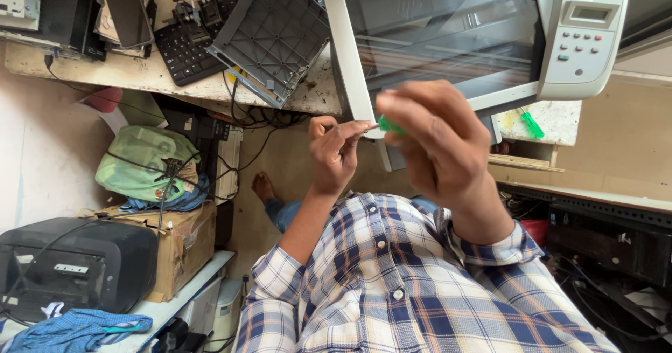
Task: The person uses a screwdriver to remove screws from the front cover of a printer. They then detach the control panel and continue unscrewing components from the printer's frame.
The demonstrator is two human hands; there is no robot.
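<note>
Up close, right hand (441, 150) gripping green-handled screwdriver (389, 125), left hand (334, 151) pinching its tip.

Glossy green plastic screwdriver handle (389, 125) in the right hand (437, 146); above it, a smooth grey plastic printer (584, 38); rough, stained tabletop (140, 73).

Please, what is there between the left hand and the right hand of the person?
In the head view, a green-handled screwdriver bridges them: the right hand grips the green handle, and the left hand pinches its thin metal tip.
</note>
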